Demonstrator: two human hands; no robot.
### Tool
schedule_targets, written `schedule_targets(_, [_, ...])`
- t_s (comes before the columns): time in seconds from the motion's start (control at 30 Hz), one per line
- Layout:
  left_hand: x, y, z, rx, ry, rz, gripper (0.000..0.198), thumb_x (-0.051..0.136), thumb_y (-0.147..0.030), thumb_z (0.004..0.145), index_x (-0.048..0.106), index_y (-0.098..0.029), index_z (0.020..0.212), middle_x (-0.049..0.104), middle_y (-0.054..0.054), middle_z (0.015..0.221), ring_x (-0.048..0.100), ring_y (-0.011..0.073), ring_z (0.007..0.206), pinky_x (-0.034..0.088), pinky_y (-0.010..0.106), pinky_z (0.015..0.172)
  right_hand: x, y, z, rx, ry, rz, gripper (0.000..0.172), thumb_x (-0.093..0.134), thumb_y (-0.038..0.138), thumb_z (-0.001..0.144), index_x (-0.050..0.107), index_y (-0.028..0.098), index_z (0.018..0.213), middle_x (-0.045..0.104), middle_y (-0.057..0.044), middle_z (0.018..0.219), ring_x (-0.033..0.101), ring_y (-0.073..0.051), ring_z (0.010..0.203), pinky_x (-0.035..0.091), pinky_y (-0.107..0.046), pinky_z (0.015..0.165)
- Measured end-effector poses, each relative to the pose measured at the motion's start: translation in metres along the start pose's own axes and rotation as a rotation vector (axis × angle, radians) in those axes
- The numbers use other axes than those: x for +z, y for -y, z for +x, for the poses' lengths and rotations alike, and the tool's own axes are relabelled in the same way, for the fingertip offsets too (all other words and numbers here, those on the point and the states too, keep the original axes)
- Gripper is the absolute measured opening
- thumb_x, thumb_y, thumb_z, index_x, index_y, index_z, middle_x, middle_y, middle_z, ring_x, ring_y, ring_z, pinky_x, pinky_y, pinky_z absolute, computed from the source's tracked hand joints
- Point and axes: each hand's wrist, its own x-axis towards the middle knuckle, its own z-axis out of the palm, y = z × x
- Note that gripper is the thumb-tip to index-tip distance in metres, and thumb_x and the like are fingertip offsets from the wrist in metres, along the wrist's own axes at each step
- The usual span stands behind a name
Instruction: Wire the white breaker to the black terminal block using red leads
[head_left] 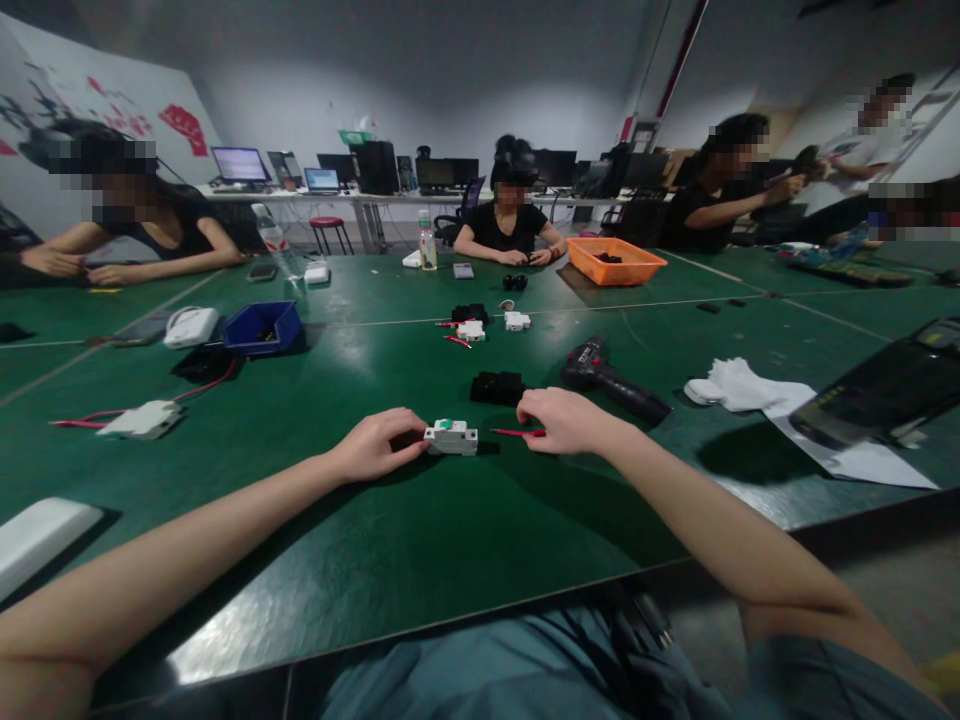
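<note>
The head view shows the left hand [373, 447] pinching the breaker [451, 437] on the table [420, 540], while the right hand [564, 420], just right of it, holds a red wire [516, 432] pointing lengthwise at the breaker.

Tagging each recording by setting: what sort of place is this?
Probably a shared assembly workshop: a big green table with breakers and a power screwdriver, parts bins, and computer desks along the back wall.

Both forearms reach forward, left hand [373, 446] and right hand [561, 420] curled.
</note>
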Motion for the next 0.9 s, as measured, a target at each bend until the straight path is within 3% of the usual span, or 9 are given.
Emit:
schedule_targets(0.23, [0.000, 0.002, 0.000, 0.007, -0.011, 0.006, 0.020, 0.058, -0.033, 0.094, 0.065, -0.020, 0.108, 0.068, 0.006, 0.101, 0.063, 0.0167, 0.092, 0.050, 0.029, 0.081, 0.003, -0.003, 0.001, -0.022, 0.101, 0.091, 0.007, 0.066, 0.024, 0.080, 0.062, 0.018, 0.082, 0.065, -0.004, 0.087, 0.057, -0.017, 0.075, 0.036, -0.026, 0.063])
schedule_targets(0.53, [-0.001, -0.001, 0.000, 0.004, -0.025, -0.006, 0.020, 0.058, -0.032, 0.093, 0.066, -0.020, 0.107, 0.068, 0.006, 0.100, 0.064, 0.0165, 0.092, 0.051, 0.029, 0.081, -0.005, 0.014, 0.001, -0.054, 0.110, 0.200, 0.009, 0.065, 0.025, 0.083, 0.065, 0.019, 0.090, 0.068, -0.003, 0.086, 0.057, -0.017, 0.074, 0.035, -0.026, 0.062])
schedule_targets(0.9, [-0.002, 0.000, 0.002, -0.058, -0.009, -0.078, 0.024, 0.056, -0.037, 0.094, 0.066, -0.019, 0.107, 0.069, 0.006, 0.100, 0.064, 0.0167, 0.091, 0.051, 0.029, 0.081, -0.004, 0.013, 0.001, -0.058, 0.130, 0.287, 0.009, 0.065, 0.026, 0.084, 0.066, 0.019, 0.091, 0.068, -0.003, 0.087, 0.059, -0.017, 0.075, 0.037, -0.026, 0.063])
